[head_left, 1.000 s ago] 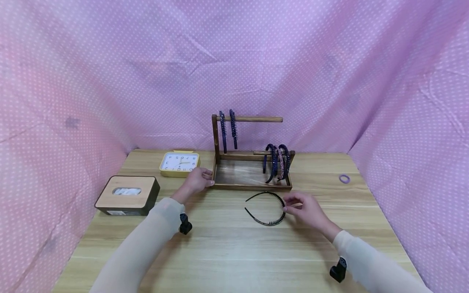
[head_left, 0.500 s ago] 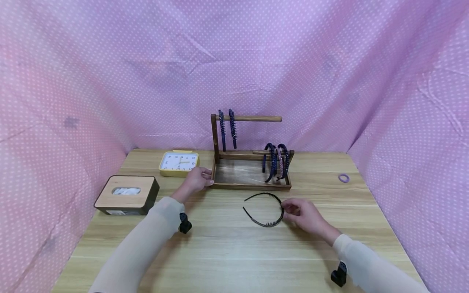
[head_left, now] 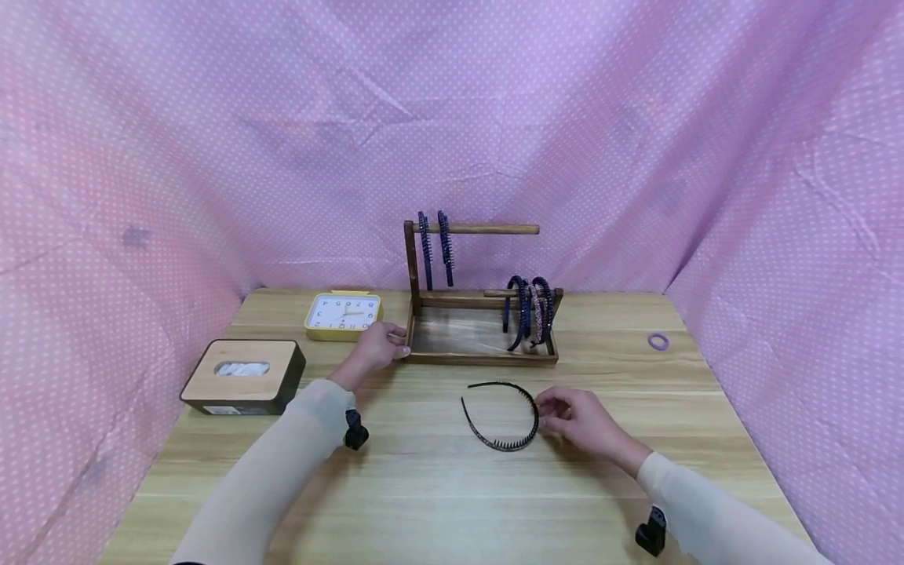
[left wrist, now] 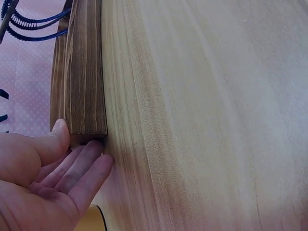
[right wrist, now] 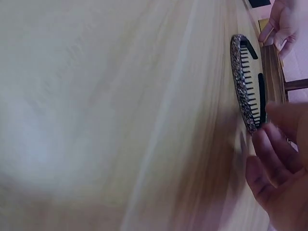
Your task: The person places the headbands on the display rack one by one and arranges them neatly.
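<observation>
In the head view my right hand point(head_left: 575, 420) pinches a thin black toothed headband point(head_left: 503, 448) at its bend, the two ends pointing left. The right wrist view shows the headband's speckled, glittery outer face point(right wrist: 239, 72) with a row of teeth inside. A brown wooden headband rack point(head_left: 480, 359) with a tray base stands behind it. My left hand point(head_left: 379, 345) touches the rack's left end, with fingers fairly straight against the tray corner in the left wrist view. Two dark headbands point(head_left: 446, 247) hang on the upper bar, and several more point(head_left: 523, 314) on the short lower bar.
Left of the rack lies a yellow-framed clock point(head_left: 344, 314). A tissue box point(head_left: 243, 377) with a wooden top sits at the table's left edge. Far right on the table point(head_left: 438, 502) is a purple ring point(head_left: 658, 341). Pink dotted cloth point(head_left: 452, 118) surrounds the table.
My right hand has moved slightly left and toward me with the headband, which has turned a little. The left hand stays at the rack's end. The whole view has shifted slightly.
</observation>
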A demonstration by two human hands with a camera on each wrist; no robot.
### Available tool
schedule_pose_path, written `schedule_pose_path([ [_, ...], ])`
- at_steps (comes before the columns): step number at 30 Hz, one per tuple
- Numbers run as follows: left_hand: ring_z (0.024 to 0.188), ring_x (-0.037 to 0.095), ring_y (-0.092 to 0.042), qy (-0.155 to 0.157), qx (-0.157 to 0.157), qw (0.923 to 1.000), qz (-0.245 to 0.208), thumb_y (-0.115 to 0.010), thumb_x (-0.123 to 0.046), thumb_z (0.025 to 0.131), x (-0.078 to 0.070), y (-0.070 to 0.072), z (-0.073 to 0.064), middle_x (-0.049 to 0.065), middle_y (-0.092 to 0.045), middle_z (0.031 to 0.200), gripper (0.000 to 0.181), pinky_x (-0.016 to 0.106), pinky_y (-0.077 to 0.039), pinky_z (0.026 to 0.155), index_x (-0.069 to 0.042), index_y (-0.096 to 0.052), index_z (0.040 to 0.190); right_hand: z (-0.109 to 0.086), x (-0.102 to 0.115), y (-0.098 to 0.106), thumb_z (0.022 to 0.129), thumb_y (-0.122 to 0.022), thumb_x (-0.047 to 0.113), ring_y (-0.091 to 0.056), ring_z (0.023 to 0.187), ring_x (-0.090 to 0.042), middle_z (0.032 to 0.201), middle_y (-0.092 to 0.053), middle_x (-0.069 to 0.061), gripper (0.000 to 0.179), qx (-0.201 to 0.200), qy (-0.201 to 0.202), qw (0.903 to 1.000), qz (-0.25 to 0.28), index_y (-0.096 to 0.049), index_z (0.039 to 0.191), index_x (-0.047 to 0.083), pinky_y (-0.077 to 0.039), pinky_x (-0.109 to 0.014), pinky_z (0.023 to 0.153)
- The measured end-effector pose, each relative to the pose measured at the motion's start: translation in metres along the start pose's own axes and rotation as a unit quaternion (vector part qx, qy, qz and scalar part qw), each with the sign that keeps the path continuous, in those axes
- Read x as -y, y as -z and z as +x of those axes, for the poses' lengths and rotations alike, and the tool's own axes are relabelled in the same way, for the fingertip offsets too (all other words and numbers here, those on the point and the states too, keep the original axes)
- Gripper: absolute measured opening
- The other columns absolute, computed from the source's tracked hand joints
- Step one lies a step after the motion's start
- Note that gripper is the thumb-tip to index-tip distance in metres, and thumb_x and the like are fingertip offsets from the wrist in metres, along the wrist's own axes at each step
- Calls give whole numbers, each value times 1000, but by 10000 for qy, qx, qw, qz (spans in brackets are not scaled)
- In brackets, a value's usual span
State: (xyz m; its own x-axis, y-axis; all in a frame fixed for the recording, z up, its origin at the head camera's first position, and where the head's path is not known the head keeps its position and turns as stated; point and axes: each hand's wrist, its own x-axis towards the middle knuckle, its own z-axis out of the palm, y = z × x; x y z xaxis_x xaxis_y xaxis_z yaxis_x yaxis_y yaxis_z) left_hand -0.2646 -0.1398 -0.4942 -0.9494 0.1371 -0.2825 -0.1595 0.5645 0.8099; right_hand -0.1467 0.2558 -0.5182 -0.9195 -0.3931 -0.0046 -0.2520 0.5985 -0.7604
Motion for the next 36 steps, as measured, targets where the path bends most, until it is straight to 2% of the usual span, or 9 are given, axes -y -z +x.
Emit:
schedule_pose_path([
  [5, 114, 34, -69, -29, -23, 10000, 74, -72, -3, 95, 2, -1, 1, 24, -68, 129, 43, 36, -64, 81, 4, -61, 135, 16, -8, 1, 87, -77, 2, -66, 86, -10, 99, -74, -3, 27, -216, 145, 9988, -407, -73, 113, 4, -59, -25, 75],
  [9, 113, 34, -69, -110, -26, 9998, 159, -73, -4, 94, 2, -3, 1, 24, -69, 128, 43, 35, -64, 81, 4, -61, 135, 25, -12, 2, 88, -77, 4, -67, 91, -11, 103, -75, 0, 27, -99, 171, 9979, -618, -75, 114, 10, -59, -27, 80],
  [12, 113, 33, -70, -155, -26, 9997, 197, -74, -4, 94, 2, -4, 2, 23, -69, 128, 43, 35, -64, 81, 4, -62, 134, 28, -13, 3, 89, -76, 3, -69, 97, -15, 108, -76, 0, 26, 36, 361, 9965, -756, -77, 113, 13, -60, -30, 86],
  [15, 113, 34, -70, -185, -35, 9997, 180, -74, -3, 94, 0, -4, 2, 24, -69, 128, 43, 36, -64, 81, 5, -62, 134, 29, -12, 4, 89, -74, -1, -69, 99, -17, 110, -76, 0, 28, 153, 624, 9944, -844, -77, 113, 13, -60, -31, 87],
  [20, 112, 35, -69, -179, 0, 9998, 99, -73, -2, 93, -1, -2, 2, 25, -69, 127, 42, 37, -64, 80, 6, -62, 133, 27, -10, 4, 86, -72, -7, -66, 90, -18, 106, -72, -2, 33, 327, 879, 9911, -949, -76, 115, 10, -57, -26, 76],
  [26, 111, 35, -70, -80, 44, 10000, 30, -73, -3, 94, -3, 1, 2, 25, -69, 126, 42, 36, -64, 78, 5, -61, 134, 24, -7, 3, 83, -82, 5, -58, 86, -16, 102, -66, 0, 35, 481, 862, 9902, -987, -74, 117, 11, -52, -27, 72],
  [29, 112, 35, -69, -68, 34, 10000, 42, -73, -3, 94, -2, 1, 2, 24, -68, 127, 42, 36, -64, 79, 5, -61, 134, 25, -8, 2, 81, -85, 5, -58, 85, -17, 101, -65, -1, 39, 486, 959, 9894, -974, -73, 117, 12, -53, -28, 73],
  [33, 112, 35, -69, -29, 24, 9999, 93, -73, -3, 94, -1, 2, 3, 24, -68, 129, 44, 36, -64, 80, 4, -61, 135, 26, -8, 0, 82, -83, 4, -57, 88, -15, 114, -64, -2, 41, 614, 1074, 9862, -1096, -74, 120, 16, -53, -26, 74],
  [36, 112, 34, -69, 1, 27, 9999, 140, -74, -3, 94, -1, 1, 3, 23, -67, 130, 44, 35, -64, 81, 4, -60, 135, 27, -8, -2, 84, -81, 5, -59, 98, -17, 122, -62, -5, 35, 719, 1204, 9816, -1298, -78, 116, 20, -56, -31, 82],
])
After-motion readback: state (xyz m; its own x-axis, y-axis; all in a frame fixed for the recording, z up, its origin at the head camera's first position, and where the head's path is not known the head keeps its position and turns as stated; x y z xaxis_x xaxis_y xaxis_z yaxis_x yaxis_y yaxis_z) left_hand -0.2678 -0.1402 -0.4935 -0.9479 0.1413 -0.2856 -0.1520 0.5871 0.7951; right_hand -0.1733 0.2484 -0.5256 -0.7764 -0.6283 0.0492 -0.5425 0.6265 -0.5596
